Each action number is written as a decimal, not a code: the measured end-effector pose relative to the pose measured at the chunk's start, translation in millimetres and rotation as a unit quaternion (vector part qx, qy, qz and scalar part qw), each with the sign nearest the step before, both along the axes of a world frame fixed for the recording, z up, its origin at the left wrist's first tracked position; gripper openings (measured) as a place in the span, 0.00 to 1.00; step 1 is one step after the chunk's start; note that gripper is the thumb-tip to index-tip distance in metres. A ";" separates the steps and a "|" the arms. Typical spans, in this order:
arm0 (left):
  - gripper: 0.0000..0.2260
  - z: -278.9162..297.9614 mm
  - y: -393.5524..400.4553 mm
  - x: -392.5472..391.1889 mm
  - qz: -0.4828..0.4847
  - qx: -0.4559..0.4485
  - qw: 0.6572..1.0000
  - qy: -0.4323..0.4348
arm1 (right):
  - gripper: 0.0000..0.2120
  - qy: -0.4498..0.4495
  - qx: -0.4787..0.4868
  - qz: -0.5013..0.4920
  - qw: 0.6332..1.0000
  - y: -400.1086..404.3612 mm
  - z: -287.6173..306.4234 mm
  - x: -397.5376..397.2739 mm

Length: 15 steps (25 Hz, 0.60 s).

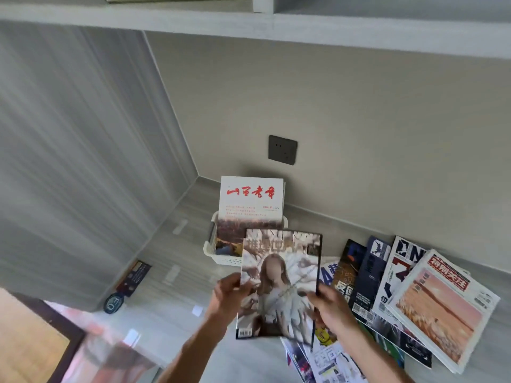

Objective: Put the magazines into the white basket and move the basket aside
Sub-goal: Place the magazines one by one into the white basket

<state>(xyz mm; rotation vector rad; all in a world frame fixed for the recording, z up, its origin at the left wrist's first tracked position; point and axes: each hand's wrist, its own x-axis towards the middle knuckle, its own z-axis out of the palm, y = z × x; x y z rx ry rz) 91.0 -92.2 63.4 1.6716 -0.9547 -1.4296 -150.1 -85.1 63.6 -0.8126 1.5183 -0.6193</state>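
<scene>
I hold a magazine (279, 283) with a pale cover picture upright in front of me, my left hand (231, 294) gripping its left edge and my right hand (330, 305) its right edge. Just behind it stands the white basket (221, 258) on the desk by the wall. A white magazine with red lettering (250, 208) stands upright inside the basket. Several more magazines (401, 297) lie fanned out on the desk to the right, partly overlapping one another.
The grey desk (177, 244) runs into a corner with a panel wall on the left. A dark wall socket (282, 149) sits above the basket. A shelf (276, 26) hangs overhead. A dark card (134, 277) and a round badge (112, 303) lie at the left.
</scene>
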 end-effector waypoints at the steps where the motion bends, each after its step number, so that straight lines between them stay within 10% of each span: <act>1: 0.12 5.7 -17.9 13.9 0.004 -0.032 0.999 0.002 | 0.07 0.000 -0.037 -0.009 0.999 -22.4 11.6 11.9; 6: 0.12 46.5 -115.0 63.2 0.003 -0.164 0.985 0.049 | 0.03 0.101 -0.187 -0.067 0.975 -124.5 43.6 67.6; 15: 0.14 -0.6 -178.0 100.0 -0.019 -0.124 0.985 -0.114 | 0.16 0.093 -0.173 -0.050 0.979 -179.1 14.3 119.2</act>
